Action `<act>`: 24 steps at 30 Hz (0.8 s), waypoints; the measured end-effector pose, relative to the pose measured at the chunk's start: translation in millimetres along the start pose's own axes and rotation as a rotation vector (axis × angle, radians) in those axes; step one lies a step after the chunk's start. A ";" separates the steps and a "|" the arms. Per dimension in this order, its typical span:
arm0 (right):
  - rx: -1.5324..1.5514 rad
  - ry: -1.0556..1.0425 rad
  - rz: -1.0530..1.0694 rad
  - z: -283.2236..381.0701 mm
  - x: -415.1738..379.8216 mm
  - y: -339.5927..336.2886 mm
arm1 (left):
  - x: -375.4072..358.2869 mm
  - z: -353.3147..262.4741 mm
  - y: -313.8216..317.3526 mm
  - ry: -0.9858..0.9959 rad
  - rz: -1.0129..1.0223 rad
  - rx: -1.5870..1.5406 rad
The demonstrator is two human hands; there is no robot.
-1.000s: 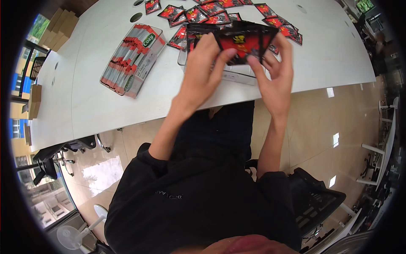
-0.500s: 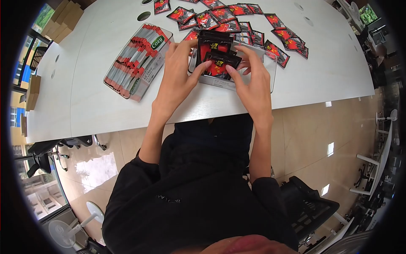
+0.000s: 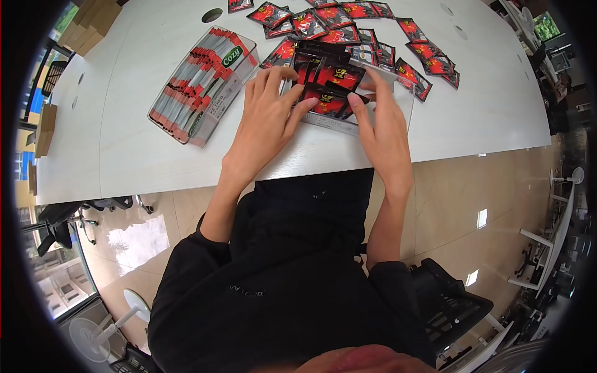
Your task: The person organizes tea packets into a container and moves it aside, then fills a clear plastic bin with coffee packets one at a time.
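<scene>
A clear plastic box (image 3: 341, 125) stands near the table's front edge, with several red-and-black sachets upright inside. Both hands are at its opening. My left hand (image 3: 267, 109) curls over the left side, its thumb against the front sachet (image 3: 324, 102). At the right, my right hand (image 3: 382, 121) presses its thumb on that same sachet's right edge, and its other fingers reach down behind, partly hidden. Behind the front sachet another sachet (image 3: 339, 76) leans in the box.
To the left lies a clear box of red-and-silver stick packs (image 3: 196, 81) with a green "Cozy" label. Loose red-and-black sachets (image 3: 311, 23) are scattered beyond the box and to its right (image 3: 429, 59). Cardboard boxes (image 3: 93, 25) sit at the table's far left.
The front sachet sits lower in the box, and more of the sachet behind it shows. My hands have spread slightly apart, the right one shifting right.
</scene>
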State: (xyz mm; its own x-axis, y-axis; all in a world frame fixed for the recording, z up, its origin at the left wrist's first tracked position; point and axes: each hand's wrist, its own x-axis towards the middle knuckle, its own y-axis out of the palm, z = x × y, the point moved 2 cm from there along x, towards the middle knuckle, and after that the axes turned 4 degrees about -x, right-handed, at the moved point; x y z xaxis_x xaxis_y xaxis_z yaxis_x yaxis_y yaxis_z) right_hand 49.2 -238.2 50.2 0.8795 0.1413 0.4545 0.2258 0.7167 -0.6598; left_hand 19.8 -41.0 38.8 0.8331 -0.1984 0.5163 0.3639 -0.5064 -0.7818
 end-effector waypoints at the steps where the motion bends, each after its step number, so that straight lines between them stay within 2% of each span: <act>1: 0.073 0.035 0.120 -2.5 -1.5 3.9 | -1.5 -0.5 -0.2 0.000 0.000 -0.001; 2: 0.144 0.071 0.239 -4.3 -2.6 6.8 | -2.6 0.1 -1.5 -0.037 -0.042 -0.024; 3: 0.142 0.071 0.238 -3.6 -2.3 7.9 | -3.4 0.7 -2.5 -0.073 -0.084 -0.046; 5: -0.022 -0.106 0.179 3.5 -1.6 11.4 | -5.2 1.6 -2.3 -0.113 -0.145 -0.112; 6: -0.022 -0.107 0.180 4.9 -0.7 12.2 | -6.6 3.3 -2.5 -0.155 -0.205 -0.175; 7: -0.029 -0.116 0.190 6.9 0.9 13.1 | -7.6 4.4 -0.3 -0.156 -0.208 -0.173; 9: -0.036 -0.137 0.201 10.0 2.6 16.2 | -9.7 8.3 10.4 -0.185 -0.163 -0.401; 13: 0.100 -0.038 0.265 8.1 1.4 18.0 | -22.4 1.9 33.0 -0.255 -0.108 -0.501; 15: 0.152 -0.002 0.290 4.3 2.7 17.3 | -24.6 1.0 33.7 -0.243 -0.096 -0.471; 18: -0.003 -0.079 0.172 -0.9 10.1 13.9 | -27.1 0.1 34.6 -0.225 -0.085 -0.420; 20: 0.147 0.031 0.338 -2.8 18.6 13.9 | -29.9 1.1 38.2 -0.270 -0.118 -0.434; 24: 0.224 0.018 0.416 -12.5 31.8 25.8 | -33.3 4.2 43.1 -0.294 -0.176 -0.473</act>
State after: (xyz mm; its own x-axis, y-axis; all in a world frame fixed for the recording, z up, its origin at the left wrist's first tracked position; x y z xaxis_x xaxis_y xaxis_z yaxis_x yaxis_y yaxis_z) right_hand 88.2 -223.8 40.2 0.8837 0.4371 0.1673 -0.2415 0.7321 -0.6370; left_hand 9.5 -52.6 -13.5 0.8822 0.1296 0.4527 0.3379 -0.8439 -0.4168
